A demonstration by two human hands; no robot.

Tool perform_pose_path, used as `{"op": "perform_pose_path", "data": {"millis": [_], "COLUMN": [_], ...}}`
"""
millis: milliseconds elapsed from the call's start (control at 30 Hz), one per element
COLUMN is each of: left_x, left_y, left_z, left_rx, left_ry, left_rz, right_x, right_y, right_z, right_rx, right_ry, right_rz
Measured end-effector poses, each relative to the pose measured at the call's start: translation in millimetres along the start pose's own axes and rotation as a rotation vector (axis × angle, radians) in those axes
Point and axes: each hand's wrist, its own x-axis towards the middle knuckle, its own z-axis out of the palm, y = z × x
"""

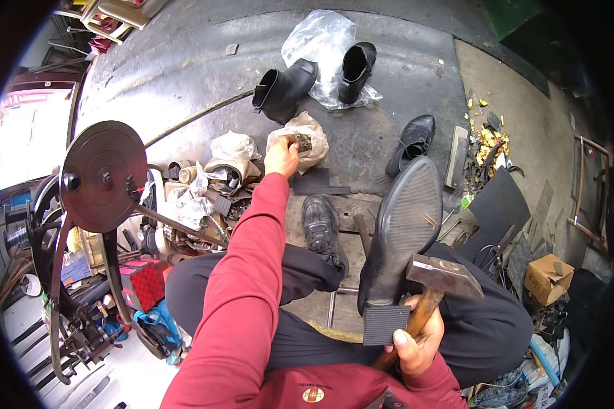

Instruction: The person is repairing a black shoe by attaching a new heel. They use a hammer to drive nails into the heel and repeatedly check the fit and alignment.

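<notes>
A black shoe point(406, 211) lies sole up between my knees, and two or so thin nails point(430, 220) rest on its ribbed sole. At its heel end is a square of ribbed black rubber point(386, 325). My right hand point(419, 337) is closed round the wooden handle of a hammer point(443, 274), its thumb by the rubber's edge. The hammer head hangs beside the shoe's heel. Farther off, my left arm stretches to an open pale bag point(312, 140) holding small dark bits, likely nails. My left hand point(282, 158) dips in at the bag's mouth, fingers curled and partly hidden.
Black ankle boots point(284, 92) stand beyond the bag by clear plastic point(320, 41). Another black shoe point(413, 143) sits at right. A hand-cranked machine with a large wheel point(104, 177) fills the left, near cluttered bags point(191, 204). A cardboard box point(549, 279) is at far right.
</notes>
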Motion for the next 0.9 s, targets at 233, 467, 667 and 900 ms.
{"op": "perform_pose_path", "data": {"millis": [233,467,667,900], "left_x": [-1.3,-4.0,-9.6,0.3], "left_y": [1.9,18.9,34.2,45.8], "left_z": [-3.5,-15.3,-21.6,-25.0], "left_rx": [-0.099,-0.124,-0.205,-0.358], "left_ry": [-0.036,0.002,0.068,0.396], "left_rz": [-0.016,-0.063,-0.088,-0.115], "right_x": [1.4,0.8,0.5,1.9], "right_y": [-1.9,-1.6,0.5,3.5], "right_z": [0.8,0.4,0.1,3.5], "right_rx": [-0.005,0.026,0.020,-0.197], "right_ry": [-0.025,-0.024,-0.038,0.099], "right_rz": [0.001,-0.001,-0.031,-0.311]}}
